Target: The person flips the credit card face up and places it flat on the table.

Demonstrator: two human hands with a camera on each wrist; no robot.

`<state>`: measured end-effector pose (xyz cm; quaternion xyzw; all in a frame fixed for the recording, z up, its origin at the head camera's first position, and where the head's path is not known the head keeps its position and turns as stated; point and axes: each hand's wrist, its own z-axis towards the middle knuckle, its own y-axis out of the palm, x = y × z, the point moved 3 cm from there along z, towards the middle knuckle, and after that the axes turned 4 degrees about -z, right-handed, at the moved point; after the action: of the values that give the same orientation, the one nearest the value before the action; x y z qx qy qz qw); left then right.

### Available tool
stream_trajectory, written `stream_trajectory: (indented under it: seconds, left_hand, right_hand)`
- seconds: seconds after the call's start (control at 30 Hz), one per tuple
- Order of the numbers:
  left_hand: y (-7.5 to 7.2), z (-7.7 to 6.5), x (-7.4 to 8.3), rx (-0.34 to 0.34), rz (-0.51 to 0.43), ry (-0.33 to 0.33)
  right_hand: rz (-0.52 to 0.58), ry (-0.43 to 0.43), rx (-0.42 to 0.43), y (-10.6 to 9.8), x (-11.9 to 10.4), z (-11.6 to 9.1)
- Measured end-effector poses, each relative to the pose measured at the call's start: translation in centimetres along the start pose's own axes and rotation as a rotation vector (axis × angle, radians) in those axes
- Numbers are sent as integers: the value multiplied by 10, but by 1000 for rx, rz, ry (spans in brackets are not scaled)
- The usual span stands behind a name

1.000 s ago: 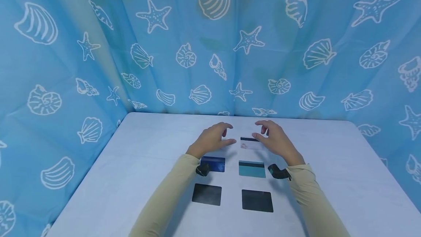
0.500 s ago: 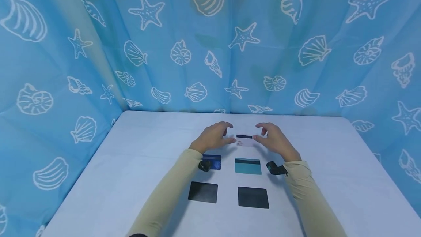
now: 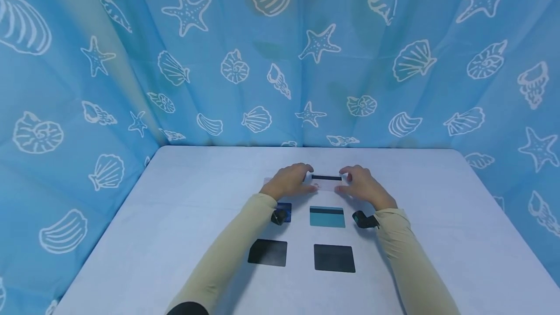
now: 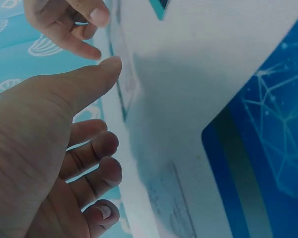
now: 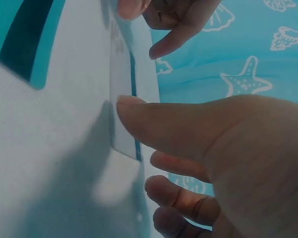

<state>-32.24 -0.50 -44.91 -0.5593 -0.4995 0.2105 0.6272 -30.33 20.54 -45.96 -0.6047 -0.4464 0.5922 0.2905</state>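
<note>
At the far part of the table lies a whitish card (image 3: 327,184) with a dark stripe. My left hand (image 3: 289,181) is at its left end, thumb and fingers bent and spread apart. From the other side my right hand (image 3: 362,186) reaches its right end, its thumb (image 5: 134,111) over or against the card. Whether either hand touches the card is unclear; neither plainly pinches it. Another pale card (image 4: 171,198) lies partly hidden beneath my left hand. A blue card (image 3: 285,212) and a teal card (image 3: 327,218), both striped, lie closer to me.
Two black cards, a left one (image 3: 268,253) and a right one (image 3: 334,258), lie in the nearest row. A white cloth covers the table (image 3: 175,208). Behind it hangs a blue curtain (image 3: 197,86) with shell and starfish prints.
The view has shifted slightly. My left hand has moved right, relative to the cards, to the striped whitish card's left end. My right hand has lowered toward its right end.
</note>
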Motion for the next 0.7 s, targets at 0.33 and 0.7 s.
stream_trajectory:
  seconds: [0.33,0.7]
  left_hand:
    - [5,4,0,-41,14,-24]
    - [5,6,0,-61,-26,-30]
  right_hand:
    - [-4,15,-29,4,4,-1]
    - [12,0,-33,5,5,3]
